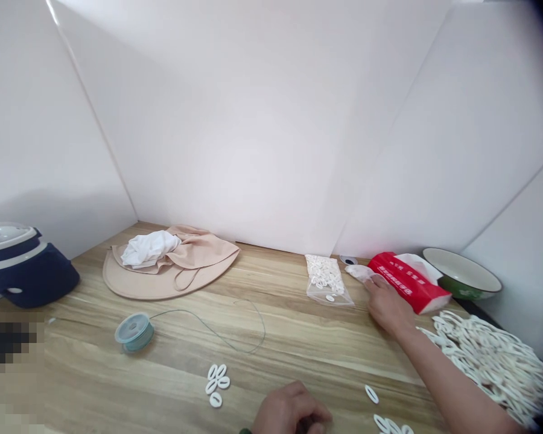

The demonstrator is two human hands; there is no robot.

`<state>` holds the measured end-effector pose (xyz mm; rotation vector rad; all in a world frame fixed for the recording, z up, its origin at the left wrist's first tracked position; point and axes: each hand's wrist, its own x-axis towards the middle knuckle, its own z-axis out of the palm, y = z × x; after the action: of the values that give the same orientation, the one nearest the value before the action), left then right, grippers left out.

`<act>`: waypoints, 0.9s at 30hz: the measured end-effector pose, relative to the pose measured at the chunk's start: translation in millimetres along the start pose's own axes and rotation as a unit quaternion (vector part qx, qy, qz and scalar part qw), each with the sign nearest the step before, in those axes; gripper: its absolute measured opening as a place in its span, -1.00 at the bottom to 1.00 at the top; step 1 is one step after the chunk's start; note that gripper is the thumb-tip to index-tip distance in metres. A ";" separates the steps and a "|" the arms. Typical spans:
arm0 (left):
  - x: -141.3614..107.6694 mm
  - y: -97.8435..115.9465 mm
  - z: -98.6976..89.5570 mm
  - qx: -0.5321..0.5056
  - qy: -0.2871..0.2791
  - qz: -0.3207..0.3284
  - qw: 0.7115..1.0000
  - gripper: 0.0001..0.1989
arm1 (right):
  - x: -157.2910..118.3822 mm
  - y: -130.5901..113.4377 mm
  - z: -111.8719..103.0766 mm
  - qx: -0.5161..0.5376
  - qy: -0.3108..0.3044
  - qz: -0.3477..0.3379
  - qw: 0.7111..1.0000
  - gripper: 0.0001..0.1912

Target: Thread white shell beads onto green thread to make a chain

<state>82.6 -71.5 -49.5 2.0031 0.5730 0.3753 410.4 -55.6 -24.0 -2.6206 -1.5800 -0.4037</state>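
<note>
L hand (292, 410) curled, R hand (387, 304) pinching tissue (359, 272) from red pack (409, 282), 5 white rings (216, 399)

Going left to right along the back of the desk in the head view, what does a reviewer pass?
Navy insulated container → beige brimmed hat → clear bag of white rings → red tissue packet → green enamel basin

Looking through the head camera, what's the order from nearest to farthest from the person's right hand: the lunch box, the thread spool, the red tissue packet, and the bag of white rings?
Starting from the right hand:

1. Red tissue packet: touching the hand, on its right.
2. Clear bag of white rings: just left, near the wall.
3. Spool of pale green thread: left, mid-table.
4. Navy lunch box: far left edge.
</note>
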 end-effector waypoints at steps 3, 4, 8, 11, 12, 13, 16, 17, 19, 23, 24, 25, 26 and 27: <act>0.4 0.3 -1.6 -0.006 -0.003 0.001 1.000 -0.72 | 9.2 7.4 4.2 -0.001 -0.021 0.015 1.000 -0.68; 0.7 0.8 -1.9 -0.006 -0.003 0.000 1.000 -0.72 | 12.7 10.6 5.8 0.001 -0.030 0.021 0.999 -0.69; 2.0 3.8 -1.8 0.006 -0.015 -0.012 1.000 -0.72 | 22.6 19.1 12.1 0.011 -0.055 0.051 0.997 -0.71; 1.6 5.2 -0.1 0.006 -0.018 -0.026 0.999 -0.72 | 23.2 17.7 14.7 0.017 -0.058 0.063 0.996 -0.71; 1.1 5.4 0.6 0.001 -0.014 -0.025 1.000 -0.72 | 22.6 16.5 15.0 0.021 -0.059 0.064 0.996 -0.70; 0.4 5.7 1.3 -0.003 -0.007 -0.022 1.000 -0.72 | 21.9 15.4 15.1 0.025 -0.061 0.065 0.996 -0.69; -1.5 8.1 1.8 -0.009 0.024 -0.012 1.000 -0.71 | 20.2 14.2 14.3 0.045 -0.071 0.072 0.994 -0.69; -1.8 9.8 1.1 -0.007 0.031 -0.011 0.999 -0.70 | 19.8 14.6 13.9 0.053 -0.075 0.077 0.993 -0.69; -2.1 14.0 -1.4 -0.002 0.028 -0.013 1.000 -0.70 | 19.2 16.3 13.2 0.074 -0.084 0.088 0.990 -0.69; -2.2 18.7 -5.7 0.008 0.010 -0.018 1.000 -0.69 | 20.2 22.2 12.0 0.140 -0.093 0.102 0.980 -0.70; -2.3 18.2 -5.8 0.007 0.011 -0.015 1.000 -0.69 | 21.1 24.0 11.6 0.163 -0.092 0.106 0.977 -0.70; -2.6 17.2 -5.6 0.005 0.014 -0.011 1.000 -0.69 | 22.2 25.9 11.0 0.188 -0.087 0.111 0.972 -0.70; -2.8 16.0 -5.1 0.004 0.017 -0.007 1.000 -0.69 | 23.4 27.6 10.3 0.215 -0.079 0.116 0.966 -0.70; -3.1 14.9 -4.6 0.002 0.020 -0.004 1.000 -0.69 | 24.7 29.1 9.6 0.244 -0.065 0.121 0.960 -0.70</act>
<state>81.3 -75.9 -34.3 2.0010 0.6060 0.4101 448.6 -46.4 -24.5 -2.4340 -1.1692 0.1605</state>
